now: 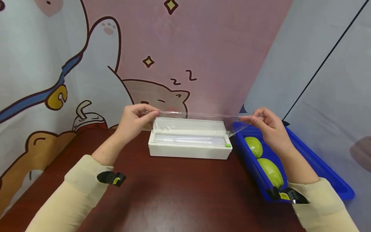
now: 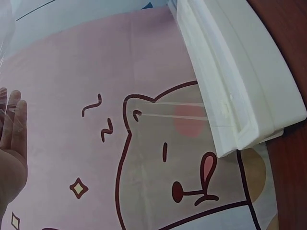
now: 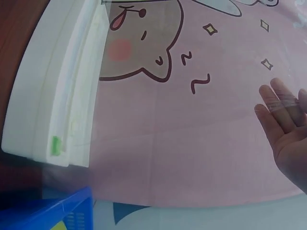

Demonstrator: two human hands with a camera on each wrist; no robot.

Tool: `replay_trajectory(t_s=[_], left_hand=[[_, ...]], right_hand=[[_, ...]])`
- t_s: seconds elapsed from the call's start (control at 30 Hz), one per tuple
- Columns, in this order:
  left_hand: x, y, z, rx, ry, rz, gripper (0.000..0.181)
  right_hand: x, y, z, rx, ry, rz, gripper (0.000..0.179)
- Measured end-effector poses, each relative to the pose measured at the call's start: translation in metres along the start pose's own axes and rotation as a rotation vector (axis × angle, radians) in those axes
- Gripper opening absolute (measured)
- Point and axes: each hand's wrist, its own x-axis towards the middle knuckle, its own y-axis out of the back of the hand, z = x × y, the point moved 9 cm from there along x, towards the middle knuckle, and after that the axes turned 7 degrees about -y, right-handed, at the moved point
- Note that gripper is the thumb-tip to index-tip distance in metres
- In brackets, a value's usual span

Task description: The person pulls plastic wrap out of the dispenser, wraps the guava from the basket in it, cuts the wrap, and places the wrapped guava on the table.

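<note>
Soft, even light; pale glare on the tabletop [image 1: 174, 199], wrist views slightly hazy.

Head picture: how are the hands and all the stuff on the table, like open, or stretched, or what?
Left hand: pinching the clear film.
Right hand: pinching it too.
Film: stretched between the hands.
White box: open, its lid raised.
Green tab: at the box's right end.
Blue basket: upright, open-topped.
Two green fruits: lying in the basket.
</note>
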Motion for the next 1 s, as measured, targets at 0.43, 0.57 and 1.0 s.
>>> replay_trajectory(t_s=[0.43, 0.57, 1.0], left_hand=[[-0.02, -0.015, 0.0, -0.028, 0.048, -0.283, 0.016], [-0.039, -0.028, -0.009, -0.093, 0.067, -0.446, 0.014], [-0.111, -0.08, -0.047, -0.367, 0.222, -0.832, 0.029]], right_hand=[[-0.031, -0.016, 0.002, 0.058, 0.059, -0.227, 0.016], [-0.052, -0.031, 0.014, 0.099, 0.021, -0.431, 0.015], [-0.108, -0.079, 0.063, 0.213, -0.144, -0.775, 0.012]])
